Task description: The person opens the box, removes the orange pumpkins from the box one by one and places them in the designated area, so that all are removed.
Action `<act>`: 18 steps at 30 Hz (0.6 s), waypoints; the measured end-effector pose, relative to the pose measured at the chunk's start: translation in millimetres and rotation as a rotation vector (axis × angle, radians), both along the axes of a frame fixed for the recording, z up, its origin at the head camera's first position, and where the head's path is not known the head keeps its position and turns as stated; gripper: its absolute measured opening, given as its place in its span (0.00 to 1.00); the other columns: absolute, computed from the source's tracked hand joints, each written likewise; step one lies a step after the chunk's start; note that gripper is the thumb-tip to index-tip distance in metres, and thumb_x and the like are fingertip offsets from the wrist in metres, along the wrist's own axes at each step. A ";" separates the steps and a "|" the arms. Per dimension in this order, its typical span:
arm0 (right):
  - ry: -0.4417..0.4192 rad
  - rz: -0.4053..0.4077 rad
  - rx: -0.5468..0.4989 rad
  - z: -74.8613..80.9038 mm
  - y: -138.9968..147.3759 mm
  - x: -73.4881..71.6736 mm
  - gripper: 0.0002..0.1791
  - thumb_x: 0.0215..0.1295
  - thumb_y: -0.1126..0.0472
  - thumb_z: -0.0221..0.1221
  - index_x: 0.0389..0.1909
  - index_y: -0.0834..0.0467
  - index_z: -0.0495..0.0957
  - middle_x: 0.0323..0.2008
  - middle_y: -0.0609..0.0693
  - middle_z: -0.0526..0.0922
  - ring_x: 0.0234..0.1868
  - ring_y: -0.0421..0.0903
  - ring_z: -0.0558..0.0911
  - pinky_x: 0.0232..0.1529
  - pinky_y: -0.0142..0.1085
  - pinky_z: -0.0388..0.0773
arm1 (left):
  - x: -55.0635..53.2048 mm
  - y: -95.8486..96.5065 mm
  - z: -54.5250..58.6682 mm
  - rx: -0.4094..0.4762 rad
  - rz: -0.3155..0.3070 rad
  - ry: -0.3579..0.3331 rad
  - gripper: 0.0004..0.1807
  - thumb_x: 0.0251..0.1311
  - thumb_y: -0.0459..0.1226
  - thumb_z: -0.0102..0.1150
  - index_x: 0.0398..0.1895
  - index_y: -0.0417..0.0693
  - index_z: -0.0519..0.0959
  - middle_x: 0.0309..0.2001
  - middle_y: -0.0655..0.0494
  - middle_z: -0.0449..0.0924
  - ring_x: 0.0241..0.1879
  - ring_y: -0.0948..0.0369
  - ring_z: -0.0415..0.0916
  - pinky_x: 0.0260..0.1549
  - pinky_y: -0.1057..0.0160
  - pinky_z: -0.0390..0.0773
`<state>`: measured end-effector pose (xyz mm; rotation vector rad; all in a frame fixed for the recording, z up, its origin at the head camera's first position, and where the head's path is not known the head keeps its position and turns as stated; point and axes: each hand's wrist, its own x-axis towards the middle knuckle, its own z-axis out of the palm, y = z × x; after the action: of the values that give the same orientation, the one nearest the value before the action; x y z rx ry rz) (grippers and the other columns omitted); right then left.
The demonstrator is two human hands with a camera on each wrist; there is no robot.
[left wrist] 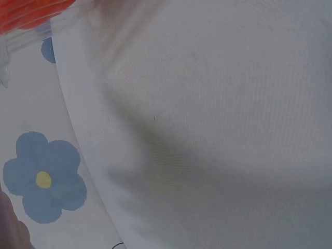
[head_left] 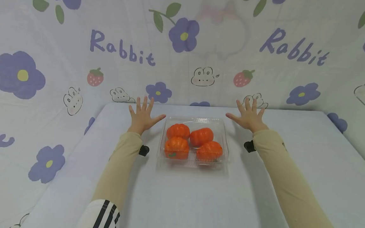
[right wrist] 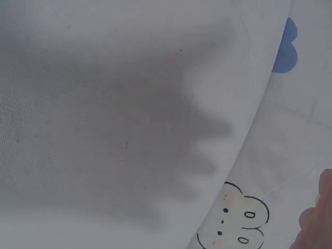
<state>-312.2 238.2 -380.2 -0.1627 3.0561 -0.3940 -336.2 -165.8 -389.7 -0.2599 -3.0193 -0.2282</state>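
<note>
Four pumpkins (head_left: 176, 146) lie in a box (head_left: 219, 131) on the surface (head_left: 199, 199), between the left hand (head_left: 141, 120) and the right hand (head_left: 251, 118); a cloth (head_left: 174, 71) hangs behind.

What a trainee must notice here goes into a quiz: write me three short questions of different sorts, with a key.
1. How many orange pumpkin-shaped items sit in the clear container?
2. True or false: in the head view, from side to side, the container lies between the left hand and the right hand.
3. Choose one. The right hand is:
A) curled into a fist
B) pinching one of the items
C) spread open, holding nothing

Key:
1. Four.
2. True.
3. C.
</note>
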 end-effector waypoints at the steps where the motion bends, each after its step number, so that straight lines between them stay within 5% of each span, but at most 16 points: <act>1: -0.003 0.000 -0.002 -0.7 0.6 -0.3 0.52 0.55 0.26 0.36 0.69 0.57 0.36 0.66 0.66 0.27 0.62 0.63 0.21 0.50 0.67 0.20 | -0.7 -0.4 -0.5 0.007 0.000 -0.010 0.50 0.50 0.70 0.36 0.70 0.56 0.37 0.69 0.49 0.29 0.64 0.50 0.15 0.54 0.36 0.23; 5: -0.024 -0.001 -0.028 -2.5 4.7 -0.3 0.52 0.55 0.26 0.35 0.69 0.58 0.36 0.66 0.66 0.27 0.61 0.63 0.21 0.51 0.67 0.23 | -2.1 -5.5 -2.8 0.094 -0.006 -0.045 0.50 0.52 0.69 0.35 0.70 0.53 0.36 0.69 0.47 0.31 0.65 0.48 0.21 0.55 0.35 0.29; 9: -0.004 0.008 -0.080 4.8 10.8 5.8 0.51 0.57 0.27 0.35 0.68 0.61 0.35 0.66 0.68 0.30 0.62 0.64 0.24 0.52 0.67 0.26 | 2.9 -15.4 0.1 0.301 -0.040 -0.047 0.47 0.57 0.64 0.38 0.69 0.43 0.41 0.68 0.43 0.38 0.66 0.48 0.33 0.59 0.41 0.38; 14: 0.121 0.040 -0.250 9.3 21.1 17.5 0.51 0.60 0.32 0.39 0.66 0.66 0.30 0.66 0.66 0.30 0.63 0.60 0.24 0.55 0.64 0.26 | 17.4 -20.5 8.3 0.575 -0.155 0.007 0.43 0.60 0.58 0.43 0.69 0.40 0.45 0.68 0.44 0.43 0.66 0.52 0.42 0.62 0.55 0.45; 18: 0.175 0.078 -0.423 7.2 23.5 33.9 0.48 0.64 0.39 0.43 0.66 0.66 0.27 0.66 0.63 0.27 0.65 0.56 0.26 0.59 0.58 0.29 | 35.1 -18.7 13.3 0.766 -0.237 0.104 0.41 0.59 0.54 0.49 0.68 0.41 0.50 0.67 0.46 0.50 0.65 0.54 0.46 0.62 0.56 0.48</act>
<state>-278.4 261.7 -373.0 -0.3493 3.0721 -1.0685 -301.1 -184.5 -376.4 -0.5189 -2.5474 -1.2858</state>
